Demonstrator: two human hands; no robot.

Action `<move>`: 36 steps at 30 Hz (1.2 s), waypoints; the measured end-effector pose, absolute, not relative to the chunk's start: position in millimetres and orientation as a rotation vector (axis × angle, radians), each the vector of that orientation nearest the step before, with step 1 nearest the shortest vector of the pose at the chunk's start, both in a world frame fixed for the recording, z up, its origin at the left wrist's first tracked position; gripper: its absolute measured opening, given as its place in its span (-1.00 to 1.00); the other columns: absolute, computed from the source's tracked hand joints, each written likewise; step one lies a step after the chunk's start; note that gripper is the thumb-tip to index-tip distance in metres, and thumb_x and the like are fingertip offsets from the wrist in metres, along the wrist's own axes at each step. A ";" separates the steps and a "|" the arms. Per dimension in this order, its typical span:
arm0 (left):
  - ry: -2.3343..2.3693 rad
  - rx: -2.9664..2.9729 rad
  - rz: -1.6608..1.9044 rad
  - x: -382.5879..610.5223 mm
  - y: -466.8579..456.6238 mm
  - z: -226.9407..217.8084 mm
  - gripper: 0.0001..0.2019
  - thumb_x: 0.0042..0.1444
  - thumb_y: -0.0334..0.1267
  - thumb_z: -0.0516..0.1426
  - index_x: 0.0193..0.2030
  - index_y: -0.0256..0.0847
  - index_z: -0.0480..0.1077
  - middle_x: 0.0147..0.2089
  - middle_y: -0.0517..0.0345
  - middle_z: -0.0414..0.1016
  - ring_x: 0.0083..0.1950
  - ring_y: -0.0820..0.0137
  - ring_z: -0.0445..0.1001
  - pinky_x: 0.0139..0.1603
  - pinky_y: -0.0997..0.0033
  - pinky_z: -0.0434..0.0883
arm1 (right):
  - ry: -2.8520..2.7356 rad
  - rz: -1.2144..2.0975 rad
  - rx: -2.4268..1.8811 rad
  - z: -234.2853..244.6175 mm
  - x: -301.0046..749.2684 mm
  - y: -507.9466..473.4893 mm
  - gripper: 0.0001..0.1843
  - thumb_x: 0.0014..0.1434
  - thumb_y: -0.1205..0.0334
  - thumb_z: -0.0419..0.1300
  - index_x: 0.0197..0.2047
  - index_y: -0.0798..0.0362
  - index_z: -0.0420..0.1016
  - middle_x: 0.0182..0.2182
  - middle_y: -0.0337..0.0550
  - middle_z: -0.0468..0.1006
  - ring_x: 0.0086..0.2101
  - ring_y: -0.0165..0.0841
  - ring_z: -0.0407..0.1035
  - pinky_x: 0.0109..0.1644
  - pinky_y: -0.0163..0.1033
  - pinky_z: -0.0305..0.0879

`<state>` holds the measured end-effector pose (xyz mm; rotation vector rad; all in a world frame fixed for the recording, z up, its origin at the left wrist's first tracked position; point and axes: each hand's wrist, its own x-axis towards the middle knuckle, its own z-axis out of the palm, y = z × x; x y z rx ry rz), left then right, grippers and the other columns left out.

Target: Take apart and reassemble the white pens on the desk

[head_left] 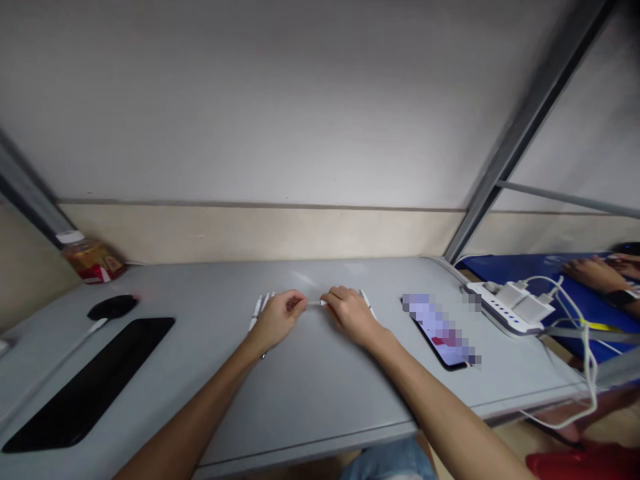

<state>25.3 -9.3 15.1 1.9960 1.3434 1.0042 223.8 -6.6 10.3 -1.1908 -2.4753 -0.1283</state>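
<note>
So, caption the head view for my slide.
Left hand and right hand hold a slim pale object between them over a grey table.

Desk [310, 393] laid out from bottle [93, 261] to power strip [487, 308]

The wall [260, 232] stands behind the desk. At the middle, a pen-like rod [314, 304] spans the gap between the left hand [280, 317] and the right hand [349, 312]. Several pens [257, 311] lie just left of the left hand; another pen-like piece [367, 301] lies just right of the right hand. Farther left, a mouse-like device [113, 307] lies behind a flat slab [90, 387], with the bottle at the rear corner. To the right lies a smartphone [435, 327], then the power strip, with chargers [534, 307] plugged in. Beyond, a co-worker's hands [593, 273] are at a neighbouring table [520, 264].
</note>
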 end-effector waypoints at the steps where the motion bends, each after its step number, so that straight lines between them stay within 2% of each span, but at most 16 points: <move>1: 1.358 2.042 0.988 25.4 -10.0 16.0 -0.75 0.16 -0.10 0.04 -0.30 -0.20 0.45 -0.36 0.14 0.53 -0.32 0.38 0.44 -0.28 0.40 0.35 | -2.467 -0.145 -1.192 10.5 223.1 -6.6 -0.77 0.35 0.29 -0.03 -0.09 0.07 0.44 -0.25 -0.09 0.48 -0.23 -0.31 0.31 -0.19 -0.22 0.10; 6: 1.405 2.434 0.777 24.7 -13.2 13.5 -0.68 0.27 -0.17 -0.08 -0.37 -0.20 0.41 -0.36 0.10 0.48 -0.28 0.34 0.41 -0.21 0.33 0.30 | -2.524 -0.214 -1.092 11.3 216.9 -9.9 -0.76 0.37 0.26 -0.04 -0.09 0.06 0.43 -0.23 -0.08 0.49 -0.20 -0.30 0.31 -0.16 -0.22 0.12; 10: 1.366 2.580 0.621 23.4 -13.9 7.3 -0.69 0.31 -0.24 -0.15 -0.31 -0.19 0.37 -0.31 0.08 0.44 -0.24 0.31 0.41 -0.16 0.30 0.28 | -2.620 -0.234 -1.080 10.1 213.9 -11.9 -0.76 0.37 0.27 -0.05 -0.11 0.09 0.42 -0.21 -0.05 0.50 -0.19 -0.28 0.36 -0.14 -0.21 0.16; 16: 1.353 2.772 0.600 27.1 -19.2 18.3 -0.73 0.11 -0.55 -0.09 -0.42 -0.17 0.32 -0.40 0.12 0.39 -0.26 0.30 0.34 -0.20 0.29 0.19 | -2.588 0.026 -1.220 12.5 211.7 -20.2 -0.68 0.39 0.17 -0.14 -0.09 0.11 0.39 -0.25 -0.01 0.55 -0.35 -0.31 0.43 -0.30 -0.27 0.16; 18: 1.333 2.825 0.597 28.2 -22.0 23.4 -0.74 0.08 -0.57 -0.08 -0.44 -0.17 0.30 -0.41 0.11 0.40 -0.26 0.29 0.31 -0.21 0.27 0.17 | -2.555 0.179 -1.191 14.9 211.7 -22.1 -0.66 0.39 0.16 -0.13 -0.11 0.12 0.40 -0.30 -0.02 0.56 -0.36 -0.33 0.42 -0.29 -0.28 0.16; 25: 1.321 2.827 0.593 25.1 -22.7 26.6 -0.75 0.17 -0.50 -0.10 -0.42 -0.17 0.28 -0.42 0.15 0.37 -0.27 0.31 0.29 -0.19 0.27 0.16 | -2.311 0.718 -0.998 25.0 221.3 -14.2 -0.67 0.32 0.11 -0.01 -0.23 0.11 0.51 -0.44 -0.22 0.50 -0.45 -0.45 0.27 -0.38 -0.37 0.10; 29: 1.434 2.685 0.700 19.7 -17.0 24.8 -0.79 0.28 -0.33 -0.11 -0.31 -0.16 0.29 -0.32 0.13 0.38 -0.24 0.31 0.30 -0.19 0.30 0.21 | -2.164 0.744 -1.117 24.7 233.0 -5.8 -0.63 0.30 0.06 0.01 -0.23 0.11 0.54 -0.42 -0.22 0.50 -0.42 -0.45 0.26 -0.33 -0.36 0.11; 30: 1.445 2.645 0.716 18.5 -16.1 24.5 -0.82 0.28 -0.31 -0.10 -0.28 -0.16 0.29 -0.28 0.12 0.39 -0.23 0.32 0.32 -0.18 0.31 0.22 | -2.154 0.755 -1.155 23.8 235.9 -3.9 -0.60 0.29 0.03 0.00 -0.27 0.12 0.54 -0.48 -0.24 0.47 -0.46 -0.46 0.22 -0.36 -0.35 0.09; 33: 1.429 2.568 0.681 16.9 -16.0 23.3 -0.84 0.29 -0.27 -0.10 -0.21 -0.15 0.28 -0.23 0.14 0.41 -0.20 0.33 0.35 -0.16 0.32 0.23 | -2.138 0.767 -1.167 20.7 241.1 0.1 -0.58 0.28 0.00 0.00 -0.33 0.13 0.53 -0.53 -0.27 0.40 -0.49 -0.47 0.16 -0.40 -0.36 0.04; 36: 1.383 2.571 0.615 17.3 -16.8 21.3 -0.78 0.33 -0.25 -0.16 -0.18 -0.14 0.28 -0.24 0.15 0.41 -0.20 0.33 0.36 -0.14 0.31 0.23 | -2.121 0.721 -1.129 18.9 240.5 1.9 -0.59 0.29 0.02 0.00 -0.33 0.13 0.52 -0.51 -0.26 0.40 -0.46 -0.46 0.16 -0.38 -0.36 0.03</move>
